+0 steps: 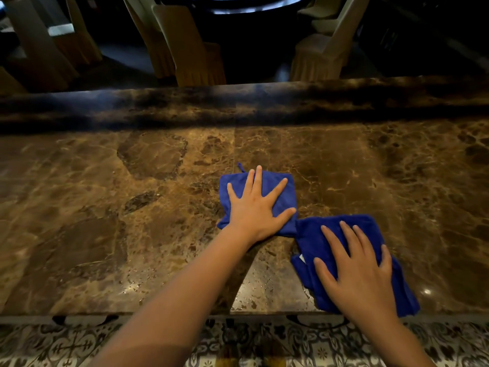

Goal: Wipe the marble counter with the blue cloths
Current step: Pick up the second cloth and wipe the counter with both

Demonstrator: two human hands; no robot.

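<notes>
Head view: no brand or readable writing anywhere; only a small white tag showing at the left edge of the nearer cloth, too small to read.

Left hand spread flat, palm down, fingers fanned wide, pressing on the far blue cloth. Cloth folded roughly square, lying under the palm and fingers, sticking out past the fingertips on the far side and to the right of the thumb, with a thin loop poking up at its far left corner.

Right hand likewise open and flat, palm down on the near blue cloth, gripping nothing. This cloth reaching out beyond the fingertips, its near end trailing to the counter's front edge on the right. Corners of the two cloths just touching between the hands.

Both cloths lying on the brown veined marble counter, right of its middle. Raised marble ledge along the far side. Covered chairs beyond in the dark. Patterned tile floor below the front edge.
</notes>
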